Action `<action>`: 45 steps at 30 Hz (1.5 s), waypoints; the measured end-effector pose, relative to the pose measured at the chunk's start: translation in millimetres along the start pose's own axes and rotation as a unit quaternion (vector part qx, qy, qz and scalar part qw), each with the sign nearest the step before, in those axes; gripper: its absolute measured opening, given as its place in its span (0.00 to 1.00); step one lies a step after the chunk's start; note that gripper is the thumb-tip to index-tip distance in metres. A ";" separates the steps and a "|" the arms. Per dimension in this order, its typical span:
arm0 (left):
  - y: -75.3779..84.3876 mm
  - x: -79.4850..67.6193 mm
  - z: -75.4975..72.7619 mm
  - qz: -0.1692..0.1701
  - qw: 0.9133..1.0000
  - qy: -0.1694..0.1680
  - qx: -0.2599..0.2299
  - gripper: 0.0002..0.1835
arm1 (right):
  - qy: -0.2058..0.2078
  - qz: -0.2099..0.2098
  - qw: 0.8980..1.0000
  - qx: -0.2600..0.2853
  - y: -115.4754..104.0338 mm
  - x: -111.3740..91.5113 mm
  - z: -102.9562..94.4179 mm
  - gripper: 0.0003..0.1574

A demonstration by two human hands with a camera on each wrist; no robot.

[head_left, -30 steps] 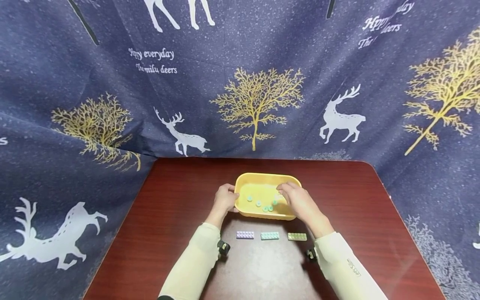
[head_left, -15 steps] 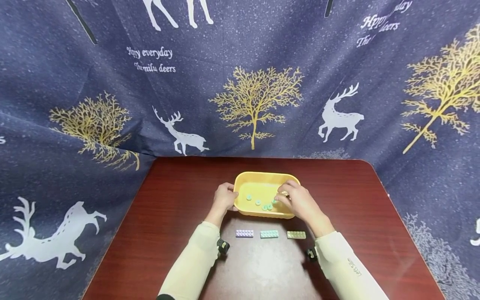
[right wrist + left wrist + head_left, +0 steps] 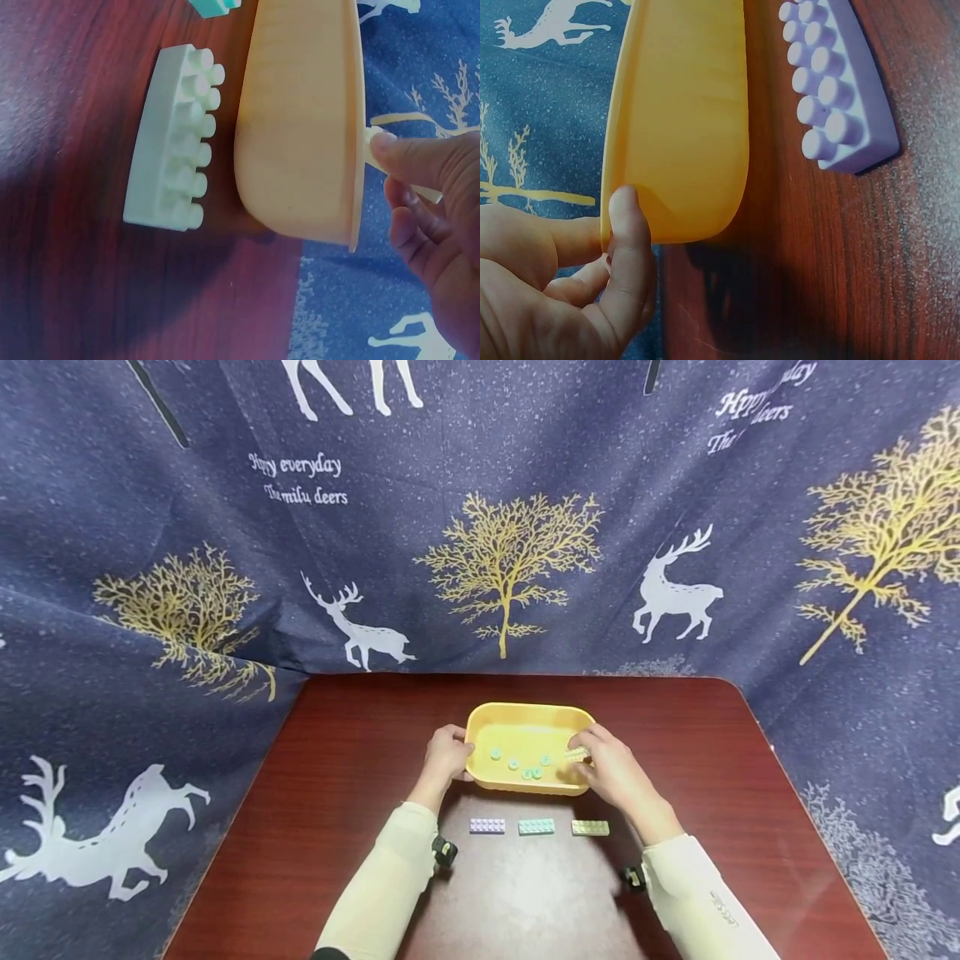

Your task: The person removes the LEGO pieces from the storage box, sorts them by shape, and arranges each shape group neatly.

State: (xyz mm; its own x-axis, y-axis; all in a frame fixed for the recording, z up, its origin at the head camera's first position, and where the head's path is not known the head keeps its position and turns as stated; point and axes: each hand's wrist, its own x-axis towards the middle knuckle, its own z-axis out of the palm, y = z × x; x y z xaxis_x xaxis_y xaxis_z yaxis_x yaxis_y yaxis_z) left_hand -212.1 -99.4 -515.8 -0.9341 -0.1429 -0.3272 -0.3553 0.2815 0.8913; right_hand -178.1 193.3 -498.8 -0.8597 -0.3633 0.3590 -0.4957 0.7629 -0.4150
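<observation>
A yellow plastic bin (image 3: 517,787) stands on the table; its near wall (image 3: 690,127) fills the middle of the left wrist view. My left hand (image 3: 446,754) grips the bin's left end, thumb (image 3: 628,225) on the wall. Over the right end, my right hand (image 3: 613,768) pinches a pale yellow building brick (image 3: 576,754) by its ends, close above the rim; the bin partly hides it in the right wrist view. Several small green rings (image 3: 496,753) lie loose on the bin's floor.
In front of the bin, a purple brick (image 3: 487,827), a teal brick (image 3: 536,827) and a yellow-green brick (image 3: 590,827) lie in a row, studs up, on the dark red table (image 3: 360,727). A blue deer-print cloth (image 3: 480,460) hangs behind.
My right hand has lifted the pale yellow brick from inside the bin and moved slightly right with it. My left hand keeps its grip on the bin's end.
</observation>
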 end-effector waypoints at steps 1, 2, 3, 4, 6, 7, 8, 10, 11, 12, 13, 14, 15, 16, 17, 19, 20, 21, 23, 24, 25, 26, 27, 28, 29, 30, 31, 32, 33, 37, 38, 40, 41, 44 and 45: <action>0.1 0.0 0.1 0.000 1.000 0.000 0.000 0.17 | 0.002 0.004 1.000 0.001 0.6 -1.9 -1.1 0.20; 0.2 -0.3 0.1 0.000 1.000 0.000 0.000 0.17 | 0.005 0.006 1.000 -0.001 1.2 -3.8 -2.2 0.20; 0.3 -0.4 0.2 0.000 1.000 0.000 -0.001 0.17 | 0.009 0.009 1.000 -0.001 1.8 -5.7 -3.3 0.20; 0.6 -0.5 0.1 -0.001 1.000 -0.001 -0.002 0.17 | 0.012 0.011 1.000 0.000 2.2 -7.6 -4.6 0.19; 1.1 -1.0 -0.1 -0.003 1.000 -0.001 0.000 0.17 | 0.018 0.018 1.000 0.000 3.2 -11.1 -7.0 0.19; 1.4 -1.2 -0.1 -0.004 1.000 -0.001 0.001 0.18 | 0.021 0.020 1.000 -0.001 3.7 -12.7 -8.0 0.19; 1.8 -1.4 -0.3 -0.006 1.000 -0.001 0.001 0.18 | 0.023 0.023 0.999 -0.004 4.1 -14.1 -9.1 0.18; 2.2 -1.5 -0.5 -0.009 1.000 0.000 0.004 0.18 | 0.025 0.030 0.999 -0.010 4.9 -16.9 -11.0 0.18; 2.3 -1.8 -0.7 -0.009 1.000 0.000 0.005 0.18 | 0.026 0.032 0.999 -0.014 5.3 -18.2 -12.1 0.18; 2.5 -1.7 -0.8 -0.010 1.000 0.000 0.005 0.18 | 0.026 0.036 0.999 -0.017 5.5 -19.3 -13.2 0.18; 2.7 -1.8 -0.9 -0.011 1.000 -0.001 0.004 0.18 | 0.027 0.037 0.999 -0.021 5.8 -20.4 -14.2 0.17; 2.8 -1.9 -1.1 -0.011 1.000 -0.001 0.003 0.18 | 0.028 0.040 0.999 -0.024 6.2 -21.5 -15.0 0.17; 2.5 -2.1 -1.2 -0.010 1.000 -0.002 0.002 0.18 | 0.028 0.042 0.998 -0.026 6.8 -22.7 -15.6 0.17; 2.5 -2.4 -1.3 -0.010 1.000 -0.002 0.001 0.19 | 0.029 0.044 0.998 -0.028 7.2 -23.8 -16.5 0.17; 2.4 -2.5 -1.4 -0.010 1.000 -0.003 0.000 0.19 | 0.031 0.045 0.998 -0.028 7.7 -24.9 -17.2 0.17; 2.1 -2.7 -1.5 -0.010 1.000 -0.003 -0.001 0.19 | 0.033 0.046 0.998 -0.031 9.2 -27.3 -17.9 0.16; 2.0 -2.9 -1.6 -0.010 1.000 -0.003 0.000 0.19 | 0.033 0.048 0.998 -0.031 9.9 -28.6 -18.2 0.16; 1.8 -3.0 -1.7 -0.010 1.000 -0.002 0.001 0.19 | 0.033 0.051 0.998 -0.032 10.8 -29.9 -18.5 0.16; 1.7 -2.9 -1.9 -0.011 1.000 -0.001 0.001 0.18 | 0.034 0.057 0.997 -0.035 12.3 -32.7 -19.2 0.15; 1.7 -2.9 -2.0 -0.011 1.000 -0.001 0.001 0.18 | 0.035 0.061 0.997 -0.035 13.3 -34.3 -19.3 0.15; 1.6 -2.8 -2.3 -0.010 1.000 0.000 0.002 0.18 | 0.036 0.066 0.997 -0.034 13.7 -36.0 -19.8 0.16; 1.6 -2.7 -2.3 -0.009 1.000 0.001 0.001 0.18 | 0.038 0.071 0.996 -0.032 14.3 -37.7 -20.3 0.16; 1.6 -2.4 -2.3 -0.009 1.000 0.003 0.000 0.18 | 0.039 0.075 0.996 -0.030 14.9 -39.3 -20.6 0.17; 1.5 -2.1 -2.2 -0.009 1.000 0.004 -0.001 0.17 | 0.041 0.077 0.996 -0.028 15.2 -41.1 -21.1 0.18; 1.4 -1.7 -2.1 -0.009 1.000 0.004 -0.001 0.17 | 0.043 0.078 0.996 -0.026 15.5 -42.8 -21.5 0.19; 1.3 -1.2 -2.0 -0.009 1.000 0.005 -0.002 0.17 | 0.045 0.077 0.996 -0.024 16.0 -44.5 -21.7 0.20; 1.1 -0.7 -1.7 -0.009 1.000 0.004 -0.002 0.17 | 0.045 0.075 0.996 -0.024 16.1 -45.9 -22.2 0.22; 1.0 -0.1 -1.3 -0.010 1.000 0.004 -0.003 0.17 | 0.045 0.074 0.996 -0.024 16.6 -47.4 -22.4 0.23; 0.7 0.6 -0.9 -0.010 1.000 0.003 -0.004 0.17 | 0.045 0.072 0.996 -0.025 17.2 -49.0 -22.5 0.24; -0.5 2.0 0.4 -0.009 1.000 -0.001 -0.005 0.17 | 0.048 0.067 0.996 -0.026 17.9 -55.6 -23.8 0.25; -0.6 2.1 0.6 -0.009 1.000 -0.001 -0.005 0.17 | 0.050 0.067 0.996 -0.027 18.2 -57.5 -24.1 0.24; -0.5 2.0 1.0 -0.008 1.000 0.001 -0.003 0.17 | 0.055 0.066 0.996 -0.029 18.6 -61.2 -24.9 0.20; -0.2 1.8 1.2 -0.008 1.000 0.001 -0.001 0.17 | 0.058 0.066 0.996 -0.032 19.1 -63.0 -25.0 0.18; 0.8 1.6 1.5 -0.008 1.000 0.002 0.003 0.16 | 0.062 0.066 0.995 -0.040 20.8 -68.5 -25.6 0.13; 1.2 1.6 1.7 -0.007 1.000 0.002 0.005 0.16 | 0.064 0.065 0.995 -0.040 21.3 -70.2 -25.8 0.12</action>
State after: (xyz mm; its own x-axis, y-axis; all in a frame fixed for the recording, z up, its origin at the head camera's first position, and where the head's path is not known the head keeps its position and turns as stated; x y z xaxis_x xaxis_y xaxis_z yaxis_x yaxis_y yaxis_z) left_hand -214.0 -97.7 -515.8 -0.9287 -0.1499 -0.3393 -0.3693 0.2886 0.8834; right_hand -125.1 248.9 -511.3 -0.8907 -0.1923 0.4118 -0.3657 0.8413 -0.3980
